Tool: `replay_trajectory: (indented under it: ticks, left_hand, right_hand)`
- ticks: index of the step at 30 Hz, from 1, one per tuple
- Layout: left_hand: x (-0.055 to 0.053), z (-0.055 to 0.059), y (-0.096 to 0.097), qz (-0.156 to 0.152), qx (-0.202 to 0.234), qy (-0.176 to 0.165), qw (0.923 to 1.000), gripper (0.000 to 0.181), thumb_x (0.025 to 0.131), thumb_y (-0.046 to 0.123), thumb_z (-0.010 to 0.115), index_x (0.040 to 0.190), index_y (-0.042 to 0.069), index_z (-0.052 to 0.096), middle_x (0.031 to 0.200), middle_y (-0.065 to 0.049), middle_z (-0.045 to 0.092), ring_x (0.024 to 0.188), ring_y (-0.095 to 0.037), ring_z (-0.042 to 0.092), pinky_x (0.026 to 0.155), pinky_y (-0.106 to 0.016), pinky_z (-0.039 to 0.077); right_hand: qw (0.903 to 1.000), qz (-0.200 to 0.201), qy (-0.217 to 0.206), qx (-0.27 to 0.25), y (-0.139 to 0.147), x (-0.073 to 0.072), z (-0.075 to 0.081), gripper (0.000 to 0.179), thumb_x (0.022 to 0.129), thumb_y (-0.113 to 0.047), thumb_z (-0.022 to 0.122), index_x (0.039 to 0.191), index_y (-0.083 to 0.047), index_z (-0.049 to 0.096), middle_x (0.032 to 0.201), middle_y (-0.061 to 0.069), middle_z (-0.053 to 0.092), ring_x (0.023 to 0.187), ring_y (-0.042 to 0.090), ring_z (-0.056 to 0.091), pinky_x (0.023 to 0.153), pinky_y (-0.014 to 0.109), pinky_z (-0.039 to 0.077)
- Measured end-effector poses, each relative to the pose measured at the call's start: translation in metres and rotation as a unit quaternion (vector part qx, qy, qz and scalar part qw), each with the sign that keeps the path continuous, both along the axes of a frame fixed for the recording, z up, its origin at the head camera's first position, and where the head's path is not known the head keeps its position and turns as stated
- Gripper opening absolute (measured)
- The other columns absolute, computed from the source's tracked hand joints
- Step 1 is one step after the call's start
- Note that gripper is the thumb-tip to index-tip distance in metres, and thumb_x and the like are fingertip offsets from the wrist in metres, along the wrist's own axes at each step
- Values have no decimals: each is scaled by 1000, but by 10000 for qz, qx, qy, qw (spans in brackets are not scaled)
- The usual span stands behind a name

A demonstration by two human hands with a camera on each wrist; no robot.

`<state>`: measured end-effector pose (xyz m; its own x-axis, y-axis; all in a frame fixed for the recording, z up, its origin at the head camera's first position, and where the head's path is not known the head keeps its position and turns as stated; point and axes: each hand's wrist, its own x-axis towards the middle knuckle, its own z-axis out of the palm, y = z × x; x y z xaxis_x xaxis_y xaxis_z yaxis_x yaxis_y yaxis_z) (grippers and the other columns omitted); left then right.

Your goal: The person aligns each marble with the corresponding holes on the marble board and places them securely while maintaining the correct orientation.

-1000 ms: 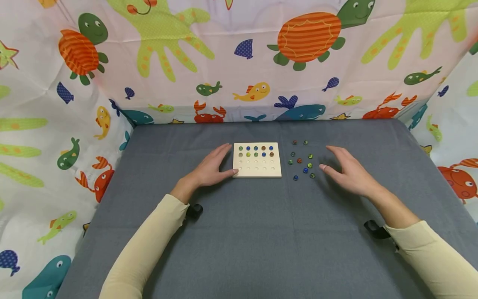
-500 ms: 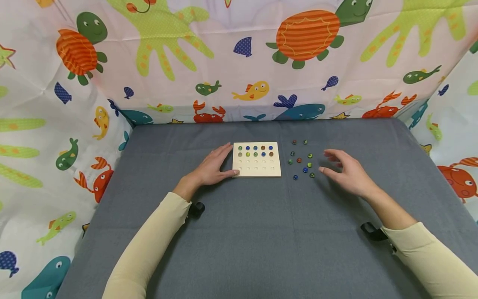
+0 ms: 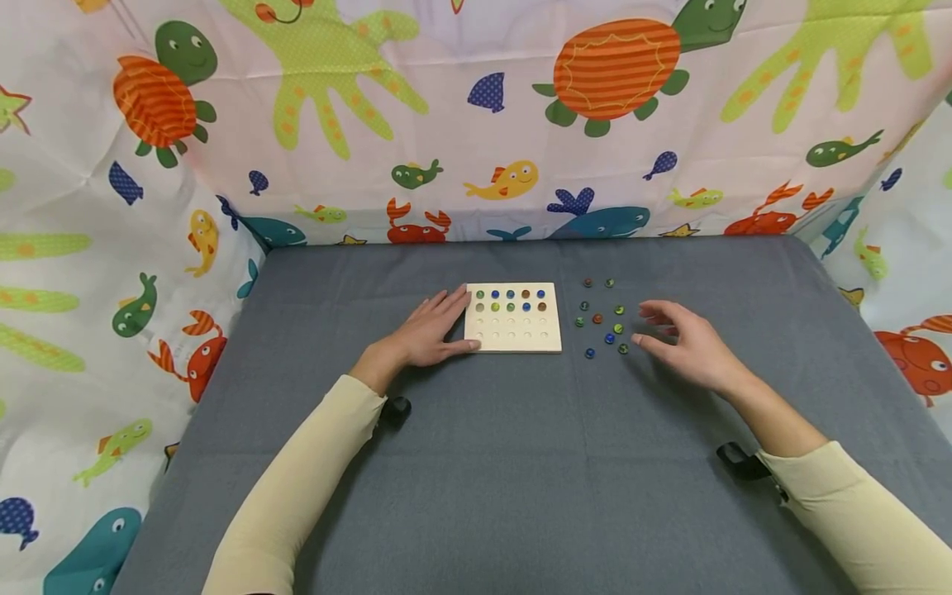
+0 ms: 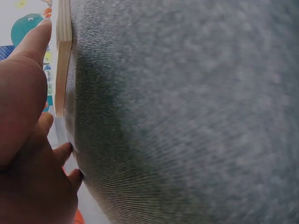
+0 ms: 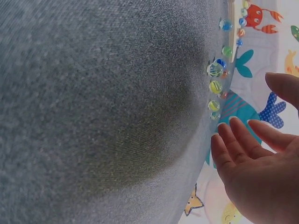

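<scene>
A pale wooden board [image 3: 512,329] with rows of round hollows lies on the grey cloth. Marbles [image 3: 510,307] fill its two far rows; the two near rows are bare. My left hand [image 3: 427,334] rests at the board's left side, thumb and a fingertip on its edge. In the left wrist view the thumb [image 4: 35,44] lies along the board's side [image 4: 61,70]. Several loose glass marbles [image 3: 610,339] are scattered right of the board. Just right of them hovers my right hand [image 3: 687,343], relaxed and holding nothing; the right wrist view shows its fingers [image 5: 240,140] apart from the marbles.
Grey cloth [image 3: 491,479] covers the table. A curtain printed with sea animals [image 3: 446,99] stands behind the table and along both sides. Black straps [image 3: 744,461] hang at both sleeve cuffs.
My left hand has shifted slightly right, farther over the board's edge. The right hand's fingers have curled in a little, close to the loose marbles. Board and marbles have stayed put.
</scene>
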<state>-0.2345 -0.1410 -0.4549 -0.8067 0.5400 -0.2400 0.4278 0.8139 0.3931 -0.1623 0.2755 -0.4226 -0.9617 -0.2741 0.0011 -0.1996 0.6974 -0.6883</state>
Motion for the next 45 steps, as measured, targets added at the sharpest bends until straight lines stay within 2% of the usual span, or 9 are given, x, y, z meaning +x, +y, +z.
replay_trajectory:
  ticks: [8,17,24,31,34,40,45]
  left_hand:
    - [-1,1,3,-62,-513,-130,9986,92,102,64,47,166,16,1,173,0,-5,159,-29,-3,127,-50,1]
    - [-1,5,4,-147,-535,-3,9985,93,101,64,48,166,15,3,173,-2,-5,159,-28,0,127,-48,6]
    - [-6,11,5,-267,-477,-202,9983,93,103,61,48,166,11,0,173,-4,-7,159,-29,-3,127,-50,4]
    - [-9,5,4,-302,-453,-336,9980,94,103,62,47,165,11,-2,172,-4,-11,158,-23,-5,128,-44,2]
    - [-10,1,2,-320,-386,-332,9982,95,103,62,48,165,10,-2,172,-5,-11,158,-22,-5,128,-43,4]
    - [-15,-7,3,-264,-537,-441,9972,97,101,65,47,165,15,-5,172,-1,-14,158,-20,-8,128,-42,1]
    - [-14,-4,4,-355,-526,-378,9973,95,102,64,46,165,13,-5,172,-4,-13,158,-23,-7,128,-43,3]
  right_hand:
    - [9999,51,-149,40,-2,0,0,56,103,-24,65,146,6,45,143,29,52,130,46,51,107,62,41]
    - [9997,134,-217,-25,-4,1,-1,54,103,-23,65,145,6,47,142,29,53,130,46,51,106,62,42]
    - [9996,175,-191,-78,-4,-2,-2,52,102,-21,65,143,8,49,139,30,55,125,45,55,103,60,45]
    - [9995,153,-282,-40,-3,-3,-7,46,101,-17,67,137,8,55,130,29,62,114,42,64,94,57,52]
    - [9994,163,-303,16,-4,-3,-9,42,100,-15,68,134,8,59,125,27,66,109,39,66,91,51,55]
    - [9993,156,-323,43,-4,-3,-11,37,98,-14,71,127,7,64,115,21,70,100,30,67,78,23,53]
    - [9995,109,-295,41,-5,-3,-11,31,96,-12,72,121,6,68,109,18,72,95,27,66,74,20,52]
